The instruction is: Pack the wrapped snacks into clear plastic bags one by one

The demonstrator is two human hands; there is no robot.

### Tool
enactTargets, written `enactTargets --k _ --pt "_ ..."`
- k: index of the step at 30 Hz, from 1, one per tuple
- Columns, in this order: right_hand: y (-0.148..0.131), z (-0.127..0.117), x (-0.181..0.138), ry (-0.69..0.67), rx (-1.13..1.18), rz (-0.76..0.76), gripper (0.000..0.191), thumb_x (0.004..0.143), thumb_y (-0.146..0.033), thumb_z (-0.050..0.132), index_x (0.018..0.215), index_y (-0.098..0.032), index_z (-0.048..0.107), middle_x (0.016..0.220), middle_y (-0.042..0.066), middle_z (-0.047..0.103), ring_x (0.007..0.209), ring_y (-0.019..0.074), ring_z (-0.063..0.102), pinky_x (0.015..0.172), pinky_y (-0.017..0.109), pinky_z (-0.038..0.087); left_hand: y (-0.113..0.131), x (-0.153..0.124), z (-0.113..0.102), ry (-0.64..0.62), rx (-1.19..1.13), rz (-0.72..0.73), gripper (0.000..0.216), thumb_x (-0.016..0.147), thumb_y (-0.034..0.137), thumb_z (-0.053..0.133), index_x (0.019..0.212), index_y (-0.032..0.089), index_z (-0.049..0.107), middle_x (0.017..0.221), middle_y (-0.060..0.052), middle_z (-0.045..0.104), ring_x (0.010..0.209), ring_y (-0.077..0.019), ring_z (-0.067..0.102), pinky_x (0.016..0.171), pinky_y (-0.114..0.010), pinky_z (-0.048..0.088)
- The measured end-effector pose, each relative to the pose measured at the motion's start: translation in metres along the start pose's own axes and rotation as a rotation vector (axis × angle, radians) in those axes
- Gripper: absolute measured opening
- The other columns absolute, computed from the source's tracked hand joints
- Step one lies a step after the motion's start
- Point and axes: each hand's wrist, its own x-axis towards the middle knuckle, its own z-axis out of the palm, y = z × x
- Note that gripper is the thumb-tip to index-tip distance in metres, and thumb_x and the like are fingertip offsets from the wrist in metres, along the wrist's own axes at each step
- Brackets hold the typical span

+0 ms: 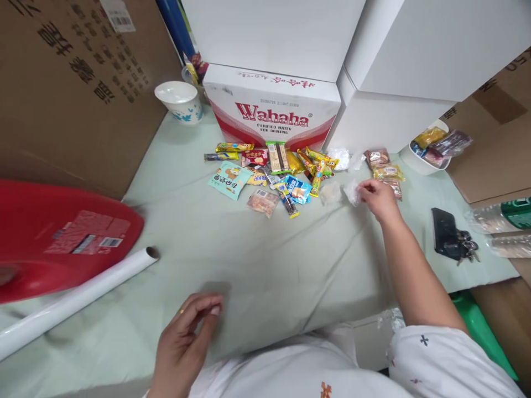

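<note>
My right hand (379, 198) reaches far out over the pale green cloth (257, 260), its fingers closed on a small clear-wrapped snack (352, 192). A pile of colourful snack packets (274, 168) lies just left of it, in front of a Wahaha water carton (271, 108). More brown and yellow packets (385, 168) lie right behind the hand. Near me, my left hand (186, 340) rests on the cloth with its fingers loosely curled and nothing in them.
A red plastic stool (50, 237) and a white paper roll (78, 298) lie at the left. A paper cup (180, 101) stands at the back left. A white bowl of snacks (431, 146), a black phone with keys (450, 237) and water bottles (504, 218) are at the right.
</note>
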Motion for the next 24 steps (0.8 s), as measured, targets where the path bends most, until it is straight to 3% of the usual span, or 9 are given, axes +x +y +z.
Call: enactTargets --k 2,4,6,9,12,15,24 --pt "-0.006 0.01 -0.041 -0.039 0.331 0.057 0.029 0.076 -0.045 0.072 0.087 -0.019 0.068 0.073 0.001 0.065 0.059 0.0137 0.056 0.061 0.028 0.049 0.018 0.007 0.016 -0.079 -0.114 -0.017 0.025 0.09 0.044 0.065 0.093 0.021 0.073 0.095 -0.006 0.067 0.08 -0.017 0.066 0.067 -0.026 0.055" --pt "-0.018 0.027 -0.087 -0.189 0.481 0.085 0.034 0.075 -0.05 0.075 0.09 -0.02 0.069 0.073 0.0 0.066 0.059 0.0136 0.057 0.059 0.028 0.05 0.041 0.018 0.038 -0.218 -0.284 -0.082 0.033 0.093 0.05 0.061 0.093 0.019 0.071 0.088 -0.005 0.065 0.071 -0.0142 0.062 0.059 -0.023 0.052" --pt "-0.032 0.044 -0.128 -0.328 0.488 0.019 0.03 0.081 -0.048 0.074 0.092 -0.021 0.072 0.077 0.001 0.068 0.064 0.015 0.061 0.064 0.029 0.053 0.061 0.033 0.062 -0.338 -0.454 -0.166 0.043 0.091 0.06 0.06 0.091 0.017 0.068 0.082 -0.004 0.064 0.065 -0.0129 0.06 0.05 -0.021 0.048" --pt "-0.048 0.062 -0.171 -0.43 0.393 -0.24 0.018 0.091 -0.038 0.068 0.1 -0.024 0.076 0.094 0.004 0.072 0.083 0.0178 0.068 0.076 0.032 0.056 0.077 0.054 0.09 -0.418 -0.594 -0.235 0.053 0.08 0.066 0.07 0.101 0.017 0.066 0.083 -0.002 0.065 0.063 -0.0119 0.058 0.046 -0.02 0.044" --pt "-0.054 0.067 -0.187 -0.366 0.283 -0.436 0.017 0.097 -0.029 0.062 0.106 -0.027 0.075 0.103 0.006 0.072 0.096 0.0192 0.068 0.086 0.035 0.056 0.074 0.063 0.103 -0.473 -0.655 -0.222 0.051 0.071 0.061 0.08 0.087 0.015 0.066 0.065 0.004 0.057 0.052 -0.0073 0.048 0.046 -0.018 0.038" --pt "-0.053 0.065 -0.193 -0.262 0.193 -0.488 0.018 0.099 -0.027 0.058 0.108 -0.028 0.074 0.106 0.006 0.073 0.1 0.0204 0.069 0.088 0.038 0.057 0.06 0.059 0.107 -0.404 -0.707 -0.266 0.047 0.071 0.057 0.081 0.085 0.015 0.066 0.055 0.007 0.052 0.046 -0.006 0.043 0.046 -0.019 0.034" --pt "-0.061 0.053 -0.221 -0.021 0.141 -0.712 0.027 0.098 -0.016 0.056 0.111 -0.032 0.074 0.105 0.007 0.076 0.095 0.0222 0.074 0.081 0.041 0.061 0.049 0.053 0.107 -0.366 -0.826 -0.258 0.043 0.072 0.054 0.082 0.079 0.015 0.066 0.052 0.006 0.054 0.047 -0.0058 0.045 0.047 -0.019 0.033"
